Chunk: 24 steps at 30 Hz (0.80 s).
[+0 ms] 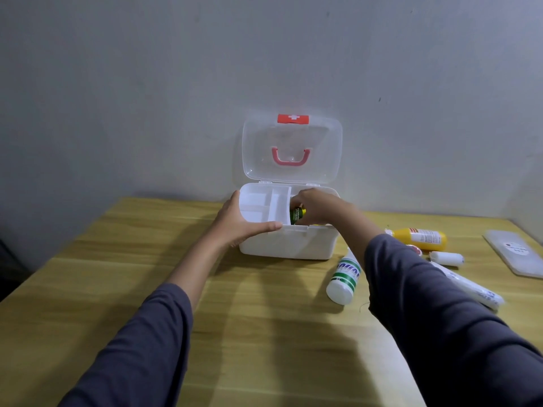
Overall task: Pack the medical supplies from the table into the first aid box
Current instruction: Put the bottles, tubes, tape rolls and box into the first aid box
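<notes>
The left hand [235,221] spreads its fingers [270,227] around the white inner tray [264,205], gripping its front-left corner over the open first aid box [289,243]. The right hand [318,208] closes its fingers on a small green bottle [296,214], low in the box's uncovered right side. A white bottle [343,279], yellow bottle [421,238] and gauze rolls [446,257] lie on the desk [264,333] right of the box; the desk's left half is bare.

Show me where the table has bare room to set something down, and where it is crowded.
Free: the wide stretch of table left of the first aid box, out to the left edge, and the near middle between the two sleeves. Crowded: right of the box, where the white bottle, yellow bottle, gauze rolls and flat pouch lie close together.
</notes>
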Available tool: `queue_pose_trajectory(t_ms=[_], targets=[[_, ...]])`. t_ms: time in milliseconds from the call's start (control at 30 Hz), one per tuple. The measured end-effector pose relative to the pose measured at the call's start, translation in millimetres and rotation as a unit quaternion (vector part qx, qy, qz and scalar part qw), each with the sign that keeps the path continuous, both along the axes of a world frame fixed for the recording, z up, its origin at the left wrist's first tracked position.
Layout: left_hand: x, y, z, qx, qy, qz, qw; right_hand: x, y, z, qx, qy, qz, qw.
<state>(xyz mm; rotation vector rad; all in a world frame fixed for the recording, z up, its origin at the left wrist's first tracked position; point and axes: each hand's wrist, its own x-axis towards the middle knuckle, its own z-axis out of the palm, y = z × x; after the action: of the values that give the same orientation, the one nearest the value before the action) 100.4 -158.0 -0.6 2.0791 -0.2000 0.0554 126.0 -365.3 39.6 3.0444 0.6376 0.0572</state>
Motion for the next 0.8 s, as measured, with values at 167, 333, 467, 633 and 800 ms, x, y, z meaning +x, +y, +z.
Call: queue_pose_trajectory(t_ms=[167, 333, 467, 633, 800], targets=[[-2, 1, 2, 0.001, 0.002, 0.002, 1.000, 0, 4, 3, 0.026, 0.024, 0.007, 0.999], [-4, -1, 4, -0.002, -0.007, 0.000, 1.000, -5, -10, 9, 0.095, 0.027, 0.007, 0.995], [-3, -3, 5, -0.013, -0.023, -0.012, 1.000, -24, -51, 23, 0.224, -0.073, -0.023, 0.972], [-1, -2, 4, -0.021, -0.026, -0.022, 0.999, -68, -137, 12, 0.326, -0.209, -0.179, 0.905], [-2, -2, 6, -0.024, -0.017, -0.023, 0.999, -112, -224, -31, 0.354, -0.250, -0.375, 0.819]])
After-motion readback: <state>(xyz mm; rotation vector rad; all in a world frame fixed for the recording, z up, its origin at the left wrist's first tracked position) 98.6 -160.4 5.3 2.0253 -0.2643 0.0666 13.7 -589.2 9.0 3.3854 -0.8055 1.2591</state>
